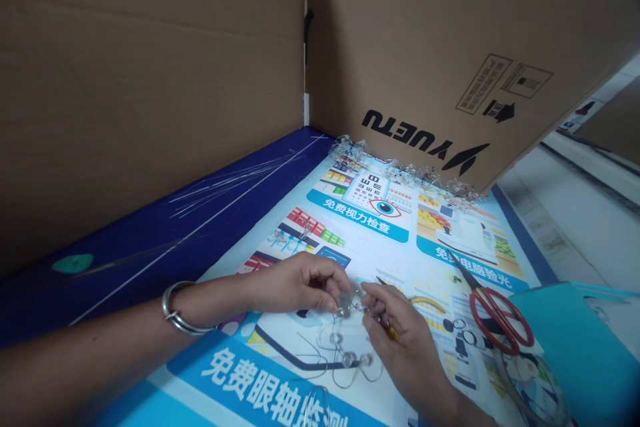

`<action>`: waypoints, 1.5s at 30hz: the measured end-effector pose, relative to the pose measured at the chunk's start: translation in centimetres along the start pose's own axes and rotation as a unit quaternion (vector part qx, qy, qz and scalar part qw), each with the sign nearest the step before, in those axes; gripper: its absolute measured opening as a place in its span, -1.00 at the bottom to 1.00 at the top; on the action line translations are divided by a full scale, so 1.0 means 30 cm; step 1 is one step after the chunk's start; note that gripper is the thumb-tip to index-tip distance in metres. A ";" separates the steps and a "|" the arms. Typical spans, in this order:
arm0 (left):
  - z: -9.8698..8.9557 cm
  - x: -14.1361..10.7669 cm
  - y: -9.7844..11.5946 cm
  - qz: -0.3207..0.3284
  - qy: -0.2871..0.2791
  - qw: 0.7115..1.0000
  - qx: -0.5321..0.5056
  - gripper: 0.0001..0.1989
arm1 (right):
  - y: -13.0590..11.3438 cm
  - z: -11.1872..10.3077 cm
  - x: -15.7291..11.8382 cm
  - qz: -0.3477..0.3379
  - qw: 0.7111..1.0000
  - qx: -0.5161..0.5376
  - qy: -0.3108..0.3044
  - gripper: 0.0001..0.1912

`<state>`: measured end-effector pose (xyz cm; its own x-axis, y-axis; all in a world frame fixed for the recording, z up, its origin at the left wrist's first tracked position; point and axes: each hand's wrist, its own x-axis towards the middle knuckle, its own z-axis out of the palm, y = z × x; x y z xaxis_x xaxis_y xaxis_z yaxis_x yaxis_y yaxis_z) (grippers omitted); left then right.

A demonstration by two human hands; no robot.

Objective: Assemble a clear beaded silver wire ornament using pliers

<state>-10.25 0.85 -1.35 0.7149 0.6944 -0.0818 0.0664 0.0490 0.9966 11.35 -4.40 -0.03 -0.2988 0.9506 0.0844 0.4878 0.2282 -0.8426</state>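
Note:
A thin wire strand with clear round beads [349,359] hangs below my two hands, its loose wire ends curling over the printed sheet. My left hand [313,285], with a silver bangle on the wrist, pinches the upper end of this strand between thumb and fingers. Close beside it, my right hand [400,330] is closed with its fingertips on the strand's other side. Yellow-handled pliers [427,303] show partly behind my right hand, a dark tip poking out above the fingers. Whether that hand also grips the pliers, I cannot tell.
Red-handled scissors [501,320] lie to the right, near a turquoise box [575,347]. Tangled clear beaded wire pieces [410,172] line the foot of the cardboard wall [450,47]. Straight wires [235,183] and a green oval piece [73,263] rest on the left.

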 end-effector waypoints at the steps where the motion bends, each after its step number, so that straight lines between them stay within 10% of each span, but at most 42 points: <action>1: -0.001 0.000 0.003 0.001 -0.003 1.000 0.006 -0.77 | 0.001 0.000 -0.001 0.002 1.000 0.002 0.000 -0.58; 11: -0.016 0.013 0.026 0.120 0.034 0.976 0.180 -0.90 | 0.005 0.002 -0.006 0.033 0.999 0.037 0.003 -0.65; 45: -0.013 0.004 0.044 0.102 -0.019 0.980 0.172 -0.92 | 0.003 0.009 -0.011 0.027 0.999 0.035 0.023 -0.65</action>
<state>-10.34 1.27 -0.06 0.7622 0.6375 0.1128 0.1450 -0.3379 0.9300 11.26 -4.74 -0.28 -0.2340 0.9703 0.0613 0.4426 0.1624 -0.8819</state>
